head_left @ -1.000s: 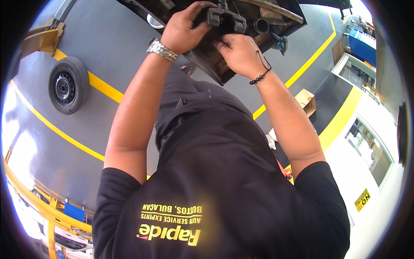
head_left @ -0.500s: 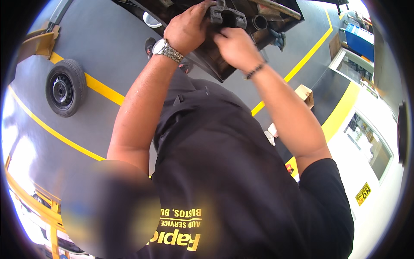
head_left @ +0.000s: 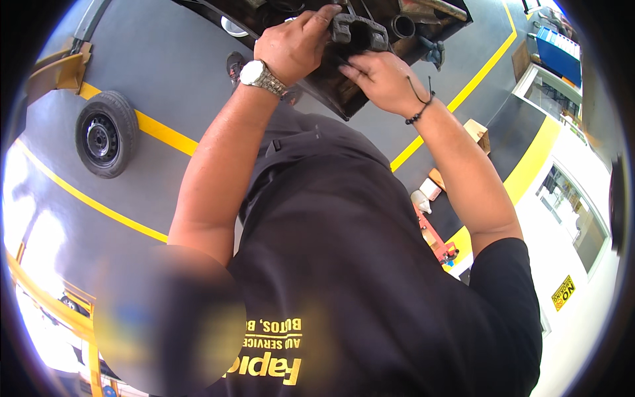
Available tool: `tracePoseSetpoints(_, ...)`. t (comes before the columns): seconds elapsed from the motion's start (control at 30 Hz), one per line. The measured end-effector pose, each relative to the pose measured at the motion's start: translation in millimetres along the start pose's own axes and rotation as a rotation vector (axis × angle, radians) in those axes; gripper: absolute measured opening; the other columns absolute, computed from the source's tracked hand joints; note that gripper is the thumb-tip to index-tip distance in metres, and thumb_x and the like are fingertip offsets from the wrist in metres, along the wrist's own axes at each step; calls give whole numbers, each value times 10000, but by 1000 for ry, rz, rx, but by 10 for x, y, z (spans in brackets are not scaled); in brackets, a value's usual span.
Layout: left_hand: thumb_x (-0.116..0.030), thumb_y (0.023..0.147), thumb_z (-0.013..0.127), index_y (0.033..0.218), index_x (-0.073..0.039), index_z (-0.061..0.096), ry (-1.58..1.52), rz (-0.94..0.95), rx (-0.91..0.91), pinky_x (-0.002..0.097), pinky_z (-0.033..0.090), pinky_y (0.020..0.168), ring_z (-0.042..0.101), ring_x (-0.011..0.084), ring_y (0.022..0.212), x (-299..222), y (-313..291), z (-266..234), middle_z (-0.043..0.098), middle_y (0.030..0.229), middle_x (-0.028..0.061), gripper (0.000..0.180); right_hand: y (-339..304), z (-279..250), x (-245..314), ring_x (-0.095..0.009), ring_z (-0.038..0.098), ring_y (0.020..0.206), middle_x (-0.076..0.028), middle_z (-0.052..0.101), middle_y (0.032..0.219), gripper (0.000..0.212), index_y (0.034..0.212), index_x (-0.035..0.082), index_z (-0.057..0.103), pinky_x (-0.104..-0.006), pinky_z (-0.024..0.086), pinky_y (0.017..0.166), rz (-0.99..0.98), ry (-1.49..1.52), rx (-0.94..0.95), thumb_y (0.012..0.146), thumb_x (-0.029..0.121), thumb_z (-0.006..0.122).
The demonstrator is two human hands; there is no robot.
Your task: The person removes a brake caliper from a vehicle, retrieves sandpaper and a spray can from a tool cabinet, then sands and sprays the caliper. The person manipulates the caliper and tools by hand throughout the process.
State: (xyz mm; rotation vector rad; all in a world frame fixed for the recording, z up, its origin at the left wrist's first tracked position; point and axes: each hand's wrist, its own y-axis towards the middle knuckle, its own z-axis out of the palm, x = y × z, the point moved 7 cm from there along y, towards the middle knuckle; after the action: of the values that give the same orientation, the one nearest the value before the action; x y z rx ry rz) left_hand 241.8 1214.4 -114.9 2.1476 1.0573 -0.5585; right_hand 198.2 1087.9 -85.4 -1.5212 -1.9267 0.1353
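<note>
A dark metal brake caliper [head_left: 360,31] is over a dirty, dark metal work tray [head_left: 342,106] at the top of the view. Wrapped about the caliper's left end are the fingers of my left hand [head_left: 291,51], its wrist wearing a watch. My right hand [head_left: 387,78] is just below the caliper's opening, with thumb and fingers drawn together in a pinch. Whatever is between those fingertips is too dark and small to make out. A round, hollow metal part [head_left: 403,27] lies in the tray to the right of the caliper.
A wheel with a tyre [head_left: 106,135] is on the grey floor at the left. Yellow lines mark the floor. At the right are a cardboard box [head_left: 477,135], a red floor jack [head_left: 436,239] and a blue bin [head_left: 557,63]. A white bowl [head_left: 233,27] shows behind the tray.
My right hand, blurred before, is now sharper and slightly lower and farther right, its fingers still near the caliper. The caliper and my left hand appear shifted a little right, along with the view.
</note>
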Motion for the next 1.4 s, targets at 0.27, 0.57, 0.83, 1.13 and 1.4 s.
tracePoseSetpoints(0.27,-163,924,698,1389,-201,602,-1,-62,-45,393,619,662,741,281,822,24,-30,33,727,975,24,476,-57,45,-120,-445,662,873,-198,687,927,273,954,14,710,-493,532,739,-99,-39,-147,1019,262,617)
tracePoseSetpoints(0.57,-184,913,698,1422,-220,568,5,-82,-29,430,614,677,732,309,816,67,-88,84,721,1015,54,527,-35,104,85,-423,706,818,-222,715,794,386,847,-23,692,-494,554,760,211,326,-320,1025,289,551)
tracePoseSetpoints(0.83,-83,907,666,1441,-193,574,42,-101,40,387,610,745,738,271,869,81,-92,117,732,1091,42,553,10,129,29,-447,697,889,-247,719,916,340,866,29,731,-515,560,816,317,234,-276,983,301,563)
tracePoseSetpoints(1.13,-110,821,732,1444,-219,554,19,12,-84,385,603,651,720,273,773,43,-76,74,702,1000,33,657,-139,82,-192,-436,672,959,-205,714,1001,252,1006,25,689,-531,533,825,21,21,-172,996,263,607)
tracePoseSetpoints(1.4,-133,808,730,1429,-211,564,-3,-14,-58,384,598,649,726,253,781,66,-62,109,690,974,26,647,9,14,-18,-486,666,962,-289,708,961,350,967,-25,719,-536,527,857,388,185,-123,1000,289,568)
